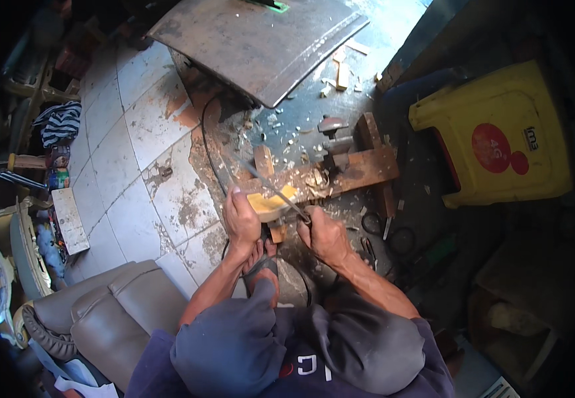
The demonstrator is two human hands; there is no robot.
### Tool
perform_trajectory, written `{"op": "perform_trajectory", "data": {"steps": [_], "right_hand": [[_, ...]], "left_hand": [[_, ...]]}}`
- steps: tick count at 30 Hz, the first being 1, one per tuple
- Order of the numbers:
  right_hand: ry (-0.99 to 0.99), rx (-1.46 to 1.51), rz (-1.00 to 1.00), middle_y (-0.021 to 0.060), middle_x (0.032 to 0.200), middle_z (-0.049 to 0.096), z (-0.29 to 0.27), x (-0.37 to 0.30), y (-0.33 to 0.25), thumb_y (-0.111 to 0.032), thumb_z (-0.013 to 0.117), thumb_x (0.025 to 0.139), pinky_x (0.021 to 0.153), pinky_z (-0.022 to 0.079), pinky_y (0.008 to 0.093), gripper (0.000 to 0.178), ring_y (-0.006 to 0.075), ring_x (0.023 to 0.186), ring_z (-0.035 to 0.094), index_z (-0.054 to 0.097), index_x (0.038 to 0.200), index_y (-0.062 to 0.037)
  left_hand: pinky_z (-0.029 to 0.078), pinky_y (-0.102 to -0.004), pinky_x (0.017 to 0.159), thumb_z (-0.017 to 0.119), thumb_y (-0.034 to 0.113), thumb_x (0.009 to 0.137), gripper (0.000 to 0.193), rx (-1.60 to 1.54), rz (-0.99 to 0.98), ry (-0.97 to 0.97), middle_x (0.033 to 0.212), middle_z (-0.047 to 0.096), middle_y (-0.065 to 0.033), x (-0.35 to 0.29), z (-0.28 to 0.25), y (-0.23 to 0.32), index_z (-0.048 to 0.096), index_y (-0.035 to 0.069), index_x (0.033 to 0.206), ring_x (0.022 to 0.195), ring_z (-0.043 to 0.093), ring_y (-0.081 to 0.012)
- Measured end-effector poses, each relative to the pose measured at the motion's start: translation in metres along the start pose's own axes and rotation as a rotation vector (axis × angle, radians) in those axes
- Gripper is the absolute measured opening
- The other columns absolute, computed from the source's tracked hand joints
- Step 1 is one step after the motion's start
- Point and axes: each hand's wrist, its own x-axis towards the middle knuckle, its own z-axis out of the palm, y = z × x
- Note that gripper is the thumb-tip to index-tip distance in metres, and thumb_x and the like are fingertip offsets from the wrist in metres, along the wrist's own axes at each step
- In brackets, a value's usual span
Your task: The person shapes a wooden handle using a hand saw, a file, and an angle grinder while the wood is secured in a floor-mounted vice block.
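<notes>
My left hand [242, 217] is closed round the left end of a small pale-yellow wood block [271, 204]. The block lies at the near left end of a low wooden bench beam [370, 169] sprinkled with shavings. In my right hand [328, 237] is the handle end of a long, thin metal file [267, 184]. Its dark shaft slants across the block's top and points away to the far left, past my left fingers. My right fingers are wrapped round the handle and hide most of it. Just beyond the beam stands a reddish-brown metal fitting [334, 126].
A machine table with a flat metal top [254, 50] stands ahead. To the right a yellow plastic stool [500, 142] lies tipped. Scissors [372, 223] and wood scraps [342, 76] lie on the floor. A black cable [204, 136] runs left of the beam. A grey-brown padded seat [118, 308] is near left.
</notes>
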Motion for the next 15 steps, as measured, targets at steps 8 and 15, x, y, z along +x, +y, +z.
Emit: {"op": "perform_trajectory", "data": {"steps": [8,15], "right_hand": [[-0.023,0.039,-0.004,0.0261,0.082,0.066,0.0,0.0,-0.001,-0.017,0.068,0.094,0.058,0.053,0.0525,0.028,0.047,0.069,0.066,0.049,0.105,-0.0002],[-0.013,0.037,0.024,0.0247,0.079,0.067,0.004,0.0,0.003,-0.014,0.069,0.092,0.058,0.054,0.0524,0.028,0.0463,0.069,0.066,0.052,0.11,-0.0012]], "left_hand": [[0.042,-0.0534,0.078,0.029,0.024,0.105,0.04,0.06,0.032,-0.017,0.09,0.059,-0.0285,-0.006,-0.005,-0.009,0.054,-0.005,0.092,0.084,0.055,-0.0512],[0.042,-0.0521,0.077,0.029,0.02,0.105,0.036,0.011,0.041,-0.015,0.085,0.055,-0.0272,-0.004,-0.001,0.003,0.051,-0.005,0.091,0.082,0.054,-0.05]]}}
